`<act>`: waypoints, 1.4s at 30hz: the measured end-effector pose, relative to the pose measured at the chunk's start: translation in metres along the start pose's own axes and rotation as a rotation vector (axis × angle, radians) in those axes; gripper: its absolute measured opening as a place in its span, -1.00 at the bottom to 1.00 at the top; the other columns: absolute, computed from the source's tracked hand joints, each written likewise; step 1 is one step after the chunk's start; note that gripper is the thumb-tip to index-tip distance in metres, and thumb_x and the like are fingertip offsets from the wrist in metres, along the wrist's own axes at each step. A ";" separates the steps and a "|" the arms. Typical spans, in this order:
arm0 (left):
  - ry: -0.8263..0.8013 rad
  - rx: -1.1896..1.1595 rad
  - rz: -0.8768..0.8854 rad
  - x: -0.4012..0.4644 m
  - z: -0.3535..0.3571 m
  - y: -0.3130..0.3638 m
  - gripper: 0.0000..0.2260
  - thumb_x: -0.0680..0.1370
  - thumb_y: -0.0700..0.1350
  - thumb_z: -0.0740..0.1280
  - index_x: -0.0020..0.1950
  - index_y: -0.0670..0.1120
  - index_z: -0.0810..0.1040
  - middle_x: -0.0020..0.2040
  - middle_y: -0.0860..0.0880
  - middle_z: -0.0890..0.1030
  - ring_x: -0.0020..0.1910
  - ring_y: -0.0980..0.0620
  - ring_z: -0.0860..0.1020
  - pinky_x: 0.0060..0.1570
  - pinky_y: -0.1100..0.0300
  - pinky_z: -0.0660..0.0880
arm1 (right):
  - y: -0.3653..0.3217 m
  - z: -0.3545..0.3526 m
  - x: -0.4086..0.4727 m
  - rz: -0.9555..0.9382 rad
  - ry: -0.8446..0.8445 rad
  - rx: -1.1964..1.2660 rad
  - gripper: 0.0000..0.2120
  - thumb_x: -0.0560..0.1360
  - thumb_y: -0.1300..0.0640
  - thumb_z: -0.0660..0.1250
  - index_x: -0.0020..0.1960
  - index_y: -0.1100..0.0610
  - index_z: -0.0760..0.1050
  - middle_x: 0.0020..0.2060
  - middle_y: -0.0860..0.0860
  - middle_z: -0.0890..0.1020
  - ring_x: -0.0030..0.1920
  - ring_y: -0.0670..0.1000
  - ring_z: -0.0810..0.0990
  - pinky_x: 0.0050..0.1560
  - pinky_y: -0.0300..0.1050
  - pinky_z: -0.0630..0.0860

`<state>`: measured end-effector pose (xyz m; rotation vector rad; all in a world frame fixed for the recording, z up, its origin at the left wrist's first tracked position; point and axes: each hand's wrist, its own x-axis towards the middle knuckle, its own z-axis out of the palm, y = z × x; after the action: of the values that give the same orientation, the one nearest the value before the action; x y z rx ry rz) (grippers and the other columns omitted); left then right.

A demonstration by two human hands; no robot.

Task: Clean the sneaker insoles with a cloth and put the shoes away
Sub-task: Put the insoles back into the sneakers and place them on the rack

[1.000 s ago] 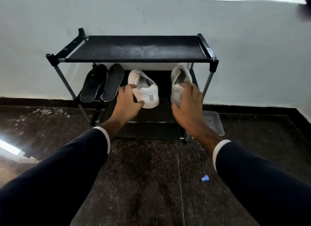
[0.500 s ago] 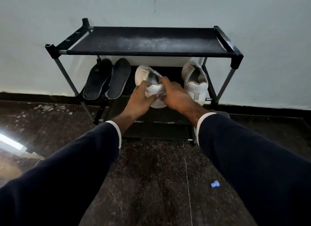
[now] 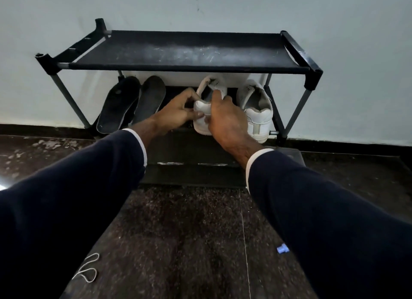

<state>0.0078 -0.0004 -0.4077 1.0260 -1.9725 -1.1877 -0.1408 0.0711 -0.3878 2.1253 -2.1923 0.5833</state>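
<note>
Two white sneakers stand heel-out on the lower shelf of a black shoe rack (image 3: 182, 65). Both my hands are on the left sneaker (image 3: 201, 116): my left hand (image 3: 178, 111) grips its left side near the heel, and my right hand (image 3: 225, 118) covers the heel with its fingers curled over the collar. The right sneaker (image 3: 258, 113) stands free beside it, touching or nearly touching. No cloth is in view.
Two dark insoles or slippers (image 3: 131, 102) lean on the rack's lower left. The top shelf is dusty and bare. A pale wall stands behind. On the dark stone floor lie a white lace (image 3: 88, 268) and a small blue scrap (image 3: 282, 248).
One second ago each hand touched a different sneaker. My right hand has since crossed to the left sneaker, which both hands have shifted rightward, close to the right one. The camera moved nearer.
</note>
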 end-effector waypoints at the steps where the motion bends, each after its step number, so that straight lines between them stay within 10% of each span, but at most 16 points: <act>1: -0.005 0.014 -0.008 0.002 0.001 -0.003 -0.77 0.57 -0.34 0.38 0.04 -0.04 0.45 0.04 -0.03 0.60 -0.03 0.14 0.66 0.05 0.14 0.59 | 0.001 0.001 0.001 0.004 -0.025 0.003 -0.52 0.56 0.12 0.38 0.39 0.15 0.27 0.17 0.18 0.52 0.04 0.19 0.63 -0.17 -0.01 0.46; 22: 0.047 0.018 -0.088 -0.005 0.012 -0.008 -0.79 0.60 -0.25 0.36 0.12 -0.04 0.40 0.14 -0.15 0.62 0.14 -0.08 0.65 0.20 -0.20 0.57 | 0.011 -0.010 -0.009 -0.045 -0.143 0.136 -0.50 0.59 0.20 0.31 0.45 0.16 0.19 0.18 0.20 0.50 0.05 0.16 0.60 -0.11 -0.02 0.48; 27: 0.138 0.143 -0.035 -0.007 0.022 -0.014 -0.46 0.43 0.01 0.50 0.32 0.13 0.32 0.30 0.00 0.47 0.30 -0.01 0.52 0.30 -0.14 0.51 | 0.043 -0.035 -0.046 -0.091 0.068 0.058 -0.42 0.53 0.09 0.40 0.47 0.11 0.26 0.35 0.14 0.44 0.34 0.14 0.43 0.31 0.01 0.44; 34: 0.419 0.035 -0.184 -0.003 0.080 -0.005 0.03 0.37 -0.10 0.62 0.62 -0.12 -0.01 0.54 -0.12 0.24 0.50 -0.03 0.27 0.34 0.31 0.20 | 0.089 -0.015 -0.041 0.338 0.037 0.417 -0.04 0.40 -0.07 0.53 0.56 0.19 0.04 0.46 0.15 0.28 0.49 0.16 0.25 0.49 0.10 0.28; 42: 0.570 -0.001 -0.223 0.008 0.096 -0.025 0.09 0.24 0.03 0.66 0.60 -0.10 0.08 0.49 -0.12 0.37 0.47 -0.07 0.38 0.45 -0.04 0.39 | 0.087 0.021 -0.017 0.560 0.248 0.754 0.00 0.16 -0.12 0.64 0.44 0.21 0.27 0.29 0.11 0.49 0.30 0.09 0.50 0.29 0.06 0.54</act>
<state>-0.0659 0.0273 -0.4686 1.4259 -1.4385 -0.8721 -0.2189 0.0808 -0.4329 1.4405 -2.6675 1.8341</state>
